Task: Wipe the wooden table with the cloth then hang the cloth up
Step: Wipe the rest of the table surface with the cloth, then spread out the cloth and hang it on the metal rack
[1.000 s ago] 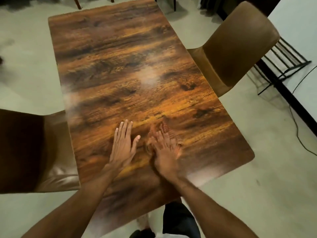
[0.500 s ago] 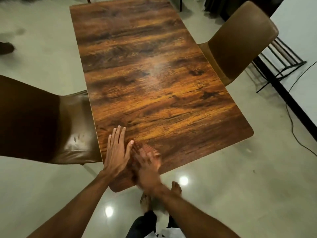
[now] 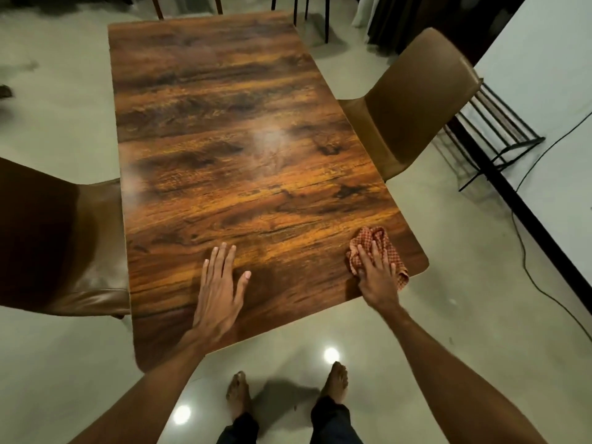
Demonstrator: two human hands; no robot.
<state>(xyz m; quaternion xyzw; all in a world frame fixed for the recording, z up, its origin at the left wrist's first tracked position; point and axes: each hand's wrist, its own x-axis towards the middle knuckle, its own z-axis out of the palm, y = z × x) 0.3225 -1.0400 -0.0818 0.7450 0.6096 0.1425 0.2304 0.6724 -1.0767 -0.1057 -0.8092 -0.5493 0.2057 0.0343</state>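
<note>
Plainly, the right hand [image 3: 378, 277] presses a crumpled red-checked cloth [image 3: 378, 251] flat against the wooden table [image 3: 243, 161], its fingers [image 3: 368, 256] spread wide over the fabric, not curled round it, which suits pushing the cloth across the surface more than lifting it. Most of the cloth bunches out ahead of the fingertips and to their right, with a loose corner trailing beside the little finger toward the table's near right corner; the wad sits just inside that rounded corner, close to both edges. The left hand [image 3: 219, 293] lies palm down on bare wood well apart from the cloth, fingers straight and close together, thumb angled out, holding nothing; judging from its flat posture near the front edge, it serves as a brace while the other arm reaches out to the side. Beyond the fingertips of both hands the tabletop runs away bare, with a pale hazy patch on the grain that may be glare or dampness; which, cannot be told. Two brown chairs [image 3: 413, 100] are tucked at either long side. No bowl, tray or other container is visible anywhere, so nothing holds anything. A black wire rack [image 3: 499, 129] stands by the wall, far to the right of the cloth hand; whether it is where the cloth will hang is only a guess.
</note>
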